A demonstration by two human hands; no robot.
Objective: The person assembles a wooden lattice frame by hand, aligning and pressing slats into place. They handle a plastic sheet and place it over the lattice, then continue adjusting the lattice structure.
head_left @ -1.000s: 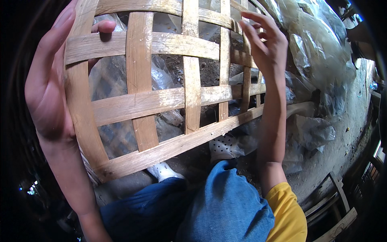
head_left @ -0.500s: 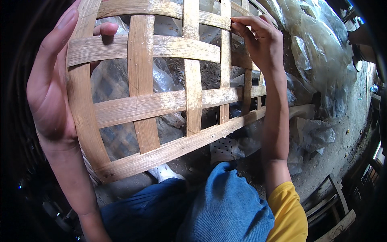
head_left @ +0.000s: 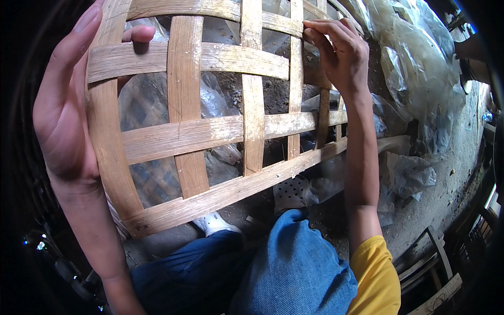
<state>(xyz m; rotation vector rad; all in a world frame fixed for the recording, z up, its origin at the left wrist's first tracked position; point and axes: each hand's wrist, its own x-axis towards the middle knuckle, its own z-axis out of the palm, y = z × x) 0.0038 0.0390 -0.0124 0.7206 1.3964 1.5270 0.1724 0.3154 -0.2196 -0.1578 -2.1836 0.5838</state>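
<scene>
An open weave of flat bamboo strips (head_left: pixel 184 139) stands tilted in front of me, with wide square gaps between the strips. My left hand (head_left: pixel 65 123) is wrapped round its left edge, thumb on the near side and one fingertip poking through a gap. At the upper right my right hand (head_left: pixel 344 55) pinches, thumb against forefinger, at the crossing of a narrow upright strip and a cross strip. Pale worn patches and loose fibres show on several strips. The top of the weave runs out of the picture.
Crumpled clear plastic sheeting (head_left: pixel 420 79) is heaped at the right, and more lies behind the weave. Wooden slats (head_left: pixel 441 294) lie at the lower right on the grey floor (head_left: pixel 446 194). Below are my jeans (head_left: pixel 299 268) and white perforated shoes (head_left: pixel 215 223).
The upper strips of the weave have shifted slightly up. My right hand and forearm have moved a touch to the right, still pinching; the left hand keeps its hold.
</scene>
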